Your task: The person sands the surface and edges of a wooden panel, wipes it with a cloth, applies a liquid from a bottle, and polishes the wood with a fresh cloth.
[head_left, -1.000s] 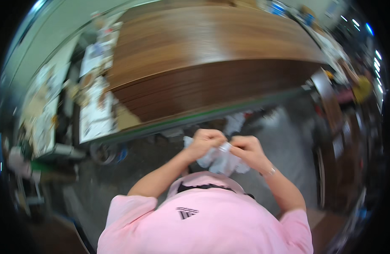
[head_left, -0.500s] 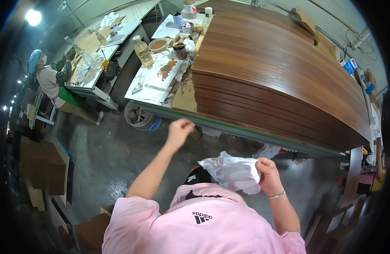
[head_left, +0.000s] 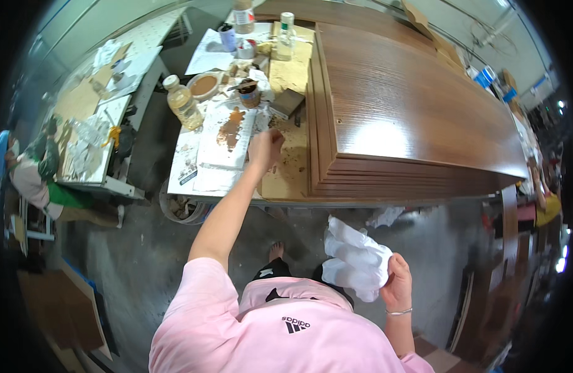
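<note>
Brown boards (head_left: 423, 105) lie stacked right of the left hand (head_left: 265, 149), curled but too unclear to tell its grip, a white cloth (head_left: 356, 264) spreads left from the right hand (head_left: 398, 283) clamped on it, and a jar (head_left: 250, 97) sits beyond the left hand.

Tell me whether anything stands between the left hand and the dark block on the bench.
Nothing visible stands in the way: between the left hand and the dark block there is only yellowish board, dotted with brown crumbs. The brown-stained jar stands to the left, off that line. The hand's height is hard to judge.
</note>
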A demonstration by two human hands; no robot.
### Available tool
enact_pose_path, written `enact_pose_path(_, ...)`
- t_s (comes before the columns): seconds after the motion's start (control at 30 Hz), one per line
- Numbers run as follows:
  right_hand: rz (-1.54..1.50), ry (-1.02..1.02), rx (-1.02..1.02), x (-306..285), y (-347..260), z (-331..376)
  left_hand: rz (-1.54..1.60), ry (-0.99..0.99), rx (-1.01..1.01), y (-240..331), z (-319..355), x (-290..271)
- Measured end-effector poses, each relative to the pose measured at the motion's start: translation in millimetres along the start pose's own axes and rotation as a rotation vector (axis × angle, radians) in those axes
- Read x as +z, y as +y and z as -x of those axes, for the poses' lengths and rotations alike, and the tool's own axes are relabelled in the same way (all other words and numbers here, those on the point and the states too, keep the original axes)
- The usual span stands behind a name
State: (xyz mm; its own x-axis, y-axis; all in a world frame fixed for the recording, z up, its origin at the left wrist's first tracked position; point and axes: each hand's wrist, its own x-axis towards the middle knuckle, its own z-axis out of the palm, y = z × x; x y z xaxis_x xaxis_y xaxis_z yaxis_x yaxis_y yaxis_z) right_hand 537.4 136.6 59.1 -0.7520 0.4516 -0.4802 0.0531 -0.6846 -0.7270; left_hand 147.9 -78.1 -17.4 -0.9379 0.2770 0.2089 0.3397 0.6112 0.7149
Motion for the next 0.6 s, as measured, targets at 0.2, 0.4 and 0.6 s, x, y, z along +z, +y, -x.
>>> enact_pose_path(0.2,-0.04,0.056,-0.081,23,12,13,-0.206,-0.157,0.09,4,-49,39)
enact_pose_path(0.4,-0.058,0.155,-0.119,23,26,22,-0.528,-0.166,0.303,11,-59,48)
enact_pose_path(0.6,0.026,0.245,-0.155,19,29,29,-0.503,-0.305,0.55,9,33,0)
